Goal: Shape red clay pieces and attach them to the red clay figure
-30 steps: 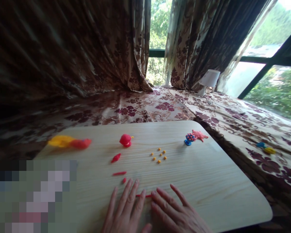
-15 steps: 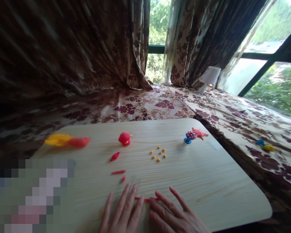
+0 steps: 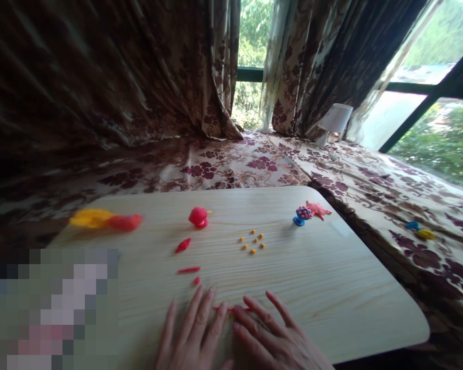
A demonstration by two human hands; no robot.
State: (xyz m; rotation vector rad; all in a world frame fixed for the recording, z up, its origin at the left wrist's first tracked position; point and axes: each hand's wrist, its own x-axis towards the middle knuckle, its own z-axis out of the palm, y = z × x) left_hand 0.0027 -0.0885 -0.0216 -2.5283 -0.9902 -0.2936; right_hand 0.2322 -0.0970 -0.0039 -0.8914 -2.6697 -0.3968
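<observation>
Left hand (image 3: 193,334) and right hand (image 3: 278,334) spread, partly hiding a thin red strand (image 3: 230,309)

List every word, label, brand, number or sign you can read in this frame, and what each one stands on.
None: no lettering can be made out on the table, red strand, yellow balls or lamp.
Pixelated patch, lower left: it masks whatever it covers, so any text there cannot be read.

left hand (image 3: 195,331) and right hand (image 3: 272,329) lie palm-down, fingers spread.
</observation>
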